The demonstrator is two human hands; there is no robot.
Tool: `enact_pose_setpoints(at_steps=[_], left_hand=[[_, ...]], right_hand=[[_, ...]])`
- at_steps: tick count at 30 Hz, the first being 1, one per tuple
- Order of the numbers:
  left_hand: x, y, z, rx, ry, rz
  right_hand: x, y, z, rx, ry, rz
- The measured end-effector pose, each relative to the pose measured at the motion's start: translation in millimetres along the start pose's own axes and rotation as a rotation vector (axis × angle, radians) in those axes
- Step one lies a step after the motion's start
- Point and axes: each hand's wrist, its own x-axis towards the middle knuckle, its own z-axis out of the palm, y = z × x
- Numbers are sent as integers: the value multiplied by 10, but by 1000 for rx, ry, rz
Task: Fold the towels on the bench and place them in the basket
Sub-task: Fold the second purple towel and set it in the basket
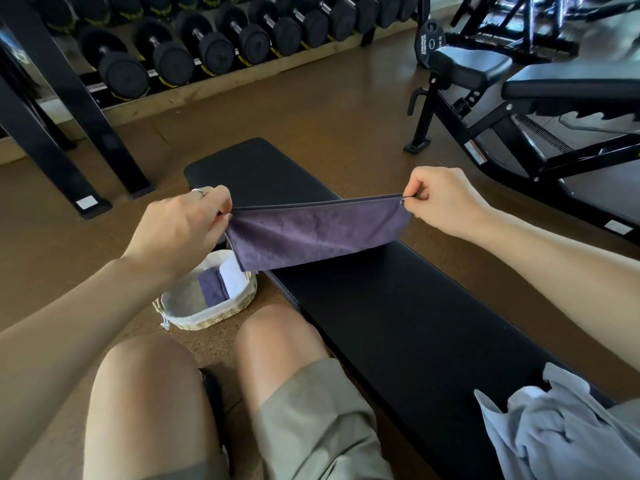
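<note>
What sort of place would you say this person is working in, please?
Most likely a gym: a rack of dumbbells lines the far wall, a flat padded bench sits in front of the person, and an adjustable bench with a weight plate stands at right.

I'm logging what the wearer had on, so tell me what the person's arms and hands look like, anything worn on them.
Both forearms are bare, with no sleeves, watch or gloves in view. The left hand wears a thin silver ring on one finger. The right hand shows no ring, and a nail on it looks painted dark. Below the arms, grey-green shorts cover the thighs.
</note>
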Motion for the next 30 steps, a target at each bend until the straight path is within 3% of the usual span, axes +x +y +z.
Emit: enact_pose_setpoints(at_steps=[5,18,21,25,30], left_hand=[[63,-7,-112,39,5,2],[100,-31,-209,52,-14,-44],[208,-53,-328,38,41,-72],[386,-143,-570,49,166,-102],[606,-253,-693,99,179,-122]], right_hand=[[125,-102,-138,27,8,91],[223,-303,-156,7,-36,86],[313,-402,-272,70,31,76],[495,-522,-482,218,241,10],[666,-612,-547,139,272,-71]])
